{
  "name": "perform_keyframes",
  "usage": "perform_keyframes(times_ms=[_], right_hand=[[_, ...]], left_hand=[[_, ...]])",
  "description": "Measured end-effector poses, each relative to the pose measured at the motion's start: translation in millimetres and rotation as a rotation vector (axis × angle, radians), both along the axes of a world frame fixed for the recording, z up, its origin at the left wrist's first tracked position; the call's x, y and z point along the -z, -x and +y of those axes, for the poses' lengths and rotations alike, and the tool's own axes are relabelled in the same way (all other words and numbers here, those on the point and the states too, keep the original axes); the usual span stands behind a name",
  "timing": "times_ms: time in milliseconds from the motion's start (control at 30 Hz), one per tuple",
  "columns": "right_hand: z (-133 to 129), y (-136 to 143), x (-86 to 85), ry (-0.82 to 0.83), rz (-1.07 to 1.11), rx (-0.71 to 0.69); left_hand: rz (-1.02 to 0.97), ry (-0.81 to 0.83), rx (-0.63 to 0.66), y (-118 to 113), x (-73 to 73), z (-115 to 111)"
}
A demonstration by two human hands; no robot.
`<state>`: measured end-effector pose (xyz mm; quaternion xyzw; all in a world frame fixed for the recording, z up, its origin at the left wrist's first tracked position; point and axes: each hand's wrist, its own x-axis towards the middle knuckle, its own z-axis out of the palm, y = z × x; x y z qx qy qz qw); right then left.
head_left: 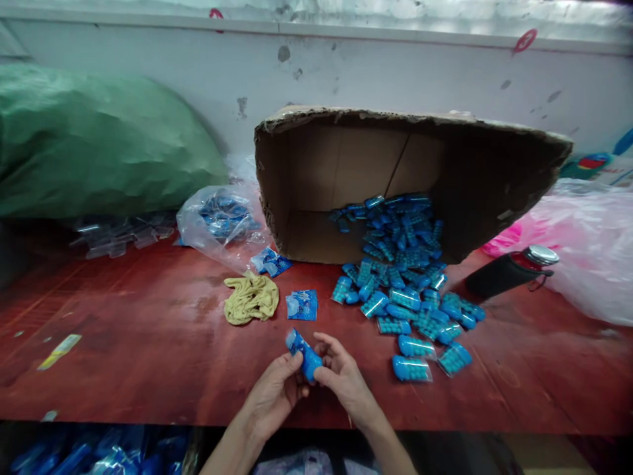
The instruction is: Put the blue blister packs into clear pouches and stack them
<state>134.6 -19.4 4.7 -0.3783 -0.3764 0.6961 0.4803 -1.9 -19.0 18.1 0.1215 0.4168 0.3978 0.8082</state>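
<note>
I'd call this a packing workshop: I see a long red counter (pixel 163 330), a worn box (pixel 341 158) on its side spilling dozens of small blue packs (pixel 405 299), a large green sack (pixel 99 138), plastic bags (pixel 588 251) and a stained pale wall (pixel 237 72) with a red 3 (pixel 525 41) above.

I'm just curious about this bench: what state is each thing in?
Left hand: gripping a small blue packet
Right hand: fingers on that packet
Cardboard box: on its side, mouth open
Blue-ended packs: loose, spilling out
Yellow cloth: crumpled
Bottle: lid on
Green sack: bulging
Clear bag: partly filled with blue items
</note>
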Motion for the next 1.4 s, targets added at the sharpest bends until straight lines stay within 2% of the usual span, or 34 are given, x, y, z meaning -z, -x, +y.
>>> perform_keyframes(times_ms=[100,233,367,467,633,733,867,1100,1200,1400], right_hand=[[-1,-1,1.5,-0.051,-0.042,0.031],[-6,0,-5.4,-0.182,-0.263,0.069],[-6,0,-13.7,-0.311,-0.414,0.113],[-4,-2,-12.7,-0.254,-0.352,0.061],[-1,-3,-11.1,-0.094,-0.068,-0.118],[0,-4,-15.7,-0.081,0.009,-0.166],[0,-3,-16.6,-0.157,-0.077,-0.105],[-5,2,-5.1,-0.259,-0.3,0.022],[-5,2,0.2,-0.202,-0.252,0.057],[-4,0,10.0,-0.076,-0.064,0.027]], left_hand=[[0.018,-0.007,0.017,1,-2.9,1],[0.052,-0.003,-0.011,5,-5.1,5],[-0.031,-0.033,0.049,9,-7.7,4],[-0.098,-0.052,0.073,11,-8.5,2],[-0.168,-0.071,0.098,9,-7.5,2],[-0.183,-0.066,0.091,6,-5.3,1],[-0.144,-0.039,-0.007,-2,-2.8,-5],[-0.049,0.006,-0.143,-18,-4.7,-9],[-0.027,0.034,-0.158,-22,-6.2,-8],[-0.058,0.073,-0.177,-20,-12.5,-11]])
